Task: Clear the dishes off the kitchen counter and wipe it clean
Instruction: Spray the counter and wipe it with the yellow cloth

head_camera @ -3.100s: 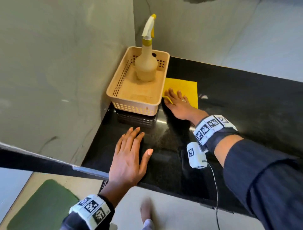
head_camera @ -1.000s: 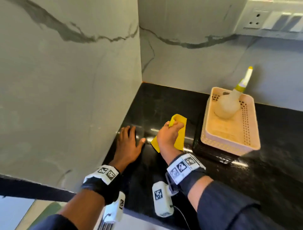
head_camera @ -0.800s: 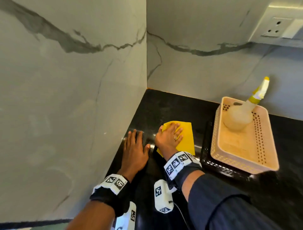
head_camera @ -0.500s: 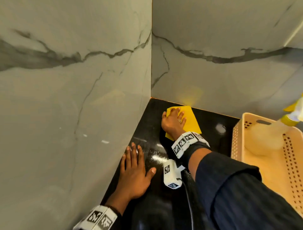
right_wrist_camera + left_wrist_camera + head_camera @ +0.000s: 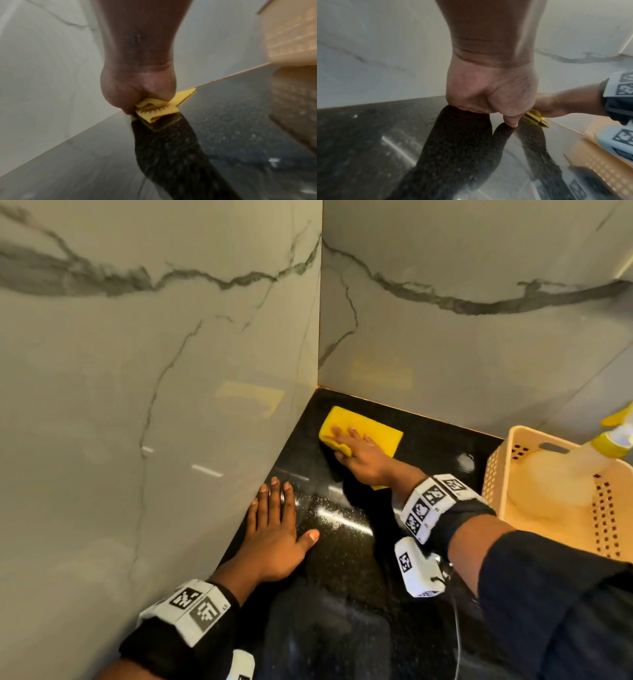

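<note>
A yellow cloth (image 5: 375, 430) lies on the black counter (image 5: 342, 570), close to the corner where the two marble walls meet. My right hand (image 5: 354, 448) presses on it with the fingers laid flat, and a fold of cloth bunches up by the thumb. In the right wrist view the cloth (image 5: 158, 110) is crumpled under the heel of my right hand (image 5: 137, 93). My left hand (image 5: 274, 529) rests flat on the bare counter beside the left wall, fingers straight and holding nothing. The left wrist view shows its heel (image 5: 488, 94) on the stone and the cloth (image 5: 536, 119) beyond.
A beige perforated basket (image 5: 513, 446) stands on the counter to the right, with a spray bottle (image 5: 561, 474) inside it. Marble walls close off the left and the back. A small wet spot (image 5: 464, 462) glints between cloth and basket.
My right hand has slid the cloth along the back wall toward the left corner, turning it. My left hand stays flat on the counter.
</note>
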### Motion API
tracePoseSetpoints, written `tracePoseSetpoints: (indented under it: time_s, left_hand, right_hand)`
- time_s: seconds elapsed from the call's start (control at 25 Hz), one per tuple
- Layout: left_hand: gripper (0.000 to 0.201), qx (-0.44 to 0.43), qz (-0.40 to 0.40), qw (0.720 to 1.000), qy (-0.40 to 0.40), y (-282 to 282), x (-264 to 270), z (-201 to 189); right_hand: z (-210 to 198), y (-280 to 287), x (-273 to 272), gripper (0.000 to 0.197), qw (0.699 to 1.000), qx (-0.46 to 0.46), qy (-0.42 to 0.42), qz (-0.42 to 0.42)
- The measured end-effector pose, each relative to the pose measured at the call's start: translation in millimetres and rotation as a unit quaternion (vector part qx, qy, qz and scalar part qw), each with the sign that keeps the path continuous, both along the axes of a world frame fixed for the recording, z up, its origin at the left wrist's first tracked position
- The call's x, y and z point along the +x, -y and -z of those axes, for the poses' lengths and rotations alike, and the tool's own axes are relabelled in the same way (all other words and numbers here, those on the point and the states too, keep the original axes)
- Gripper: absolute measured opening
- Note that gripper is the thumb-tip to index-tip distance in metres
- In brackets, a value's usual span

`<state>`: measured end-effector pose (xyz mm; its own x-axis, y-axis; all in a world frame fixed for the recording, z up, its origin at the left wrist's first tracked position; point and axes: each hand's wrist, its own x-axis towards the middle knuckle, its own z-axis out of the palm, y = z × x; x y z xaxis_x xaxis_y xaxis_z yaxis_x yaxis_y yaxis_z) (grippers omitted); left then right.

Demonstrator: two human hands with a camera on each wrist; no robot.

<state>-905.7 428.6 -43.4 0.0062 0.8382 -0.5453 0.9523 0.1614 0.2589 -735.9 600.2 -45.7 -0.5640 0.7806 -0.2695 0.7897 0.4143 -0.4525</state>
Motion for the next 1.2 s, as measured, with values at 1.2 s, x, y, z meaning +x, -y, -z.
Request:
tracePoseSetpoints:
  time_s: [1.2]
  left_hand:
    - [0.102, 0.054, -0.059, 0.996, -0.035, 0.6, 3.1, 14.3]
  right_hand:
    - [1.8, 4.9, -57.0, 0.063, 0.989, 0.063, 0.078, -0.107]
